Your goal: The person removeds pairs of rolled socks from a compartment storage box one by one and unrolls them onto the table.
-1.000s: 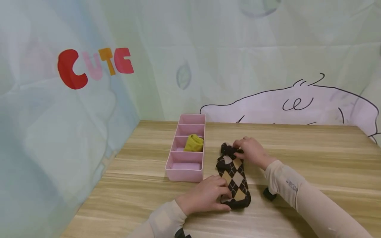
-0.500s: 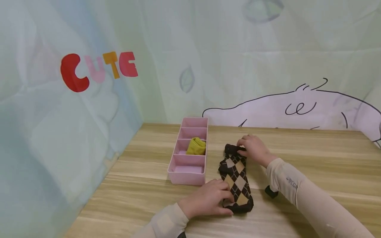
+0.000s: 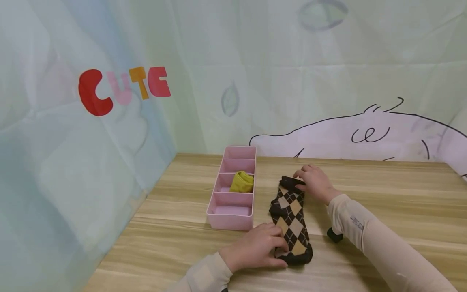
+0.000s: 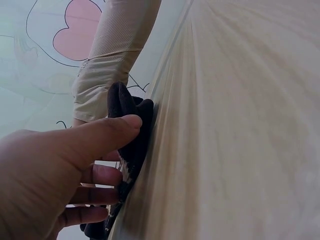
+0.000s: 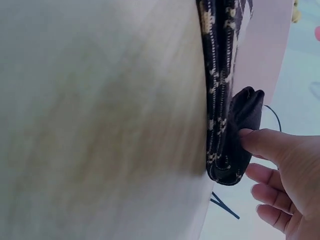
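A pair of black, tan and beige argyle socks (image 3: 294,228) lies flat on the table, one over the other, with black toes nearest me and black cuffs farther off. My left hand (image 3: 256,248) holds the toe end. In the left wrist view its thumb presses on the black toe (image 4: 131,147), while the other fingers bend against the side. At the far end my right hand (image 3: 315,183) pinches the black cuff (image 5: 243,120), which is folded over. The right wrist view shows its thumb on the cuff and the layered sock edges below.
Left of the socks stands a pink box (image 3: 230,221) with several compartments in a row. A rolled yellow cloth (image 3: 242,182) sits in its second compartment from the near end. A printed curtain (image 3: 204,101) hangs behind and to the left of the wooden table (image 3: 160,239).
The cuff end, bunched up a second ago, now lies flatter and straighter under my right hand. My left hand keeps its place at the toes. The whole view has shifted slightly.
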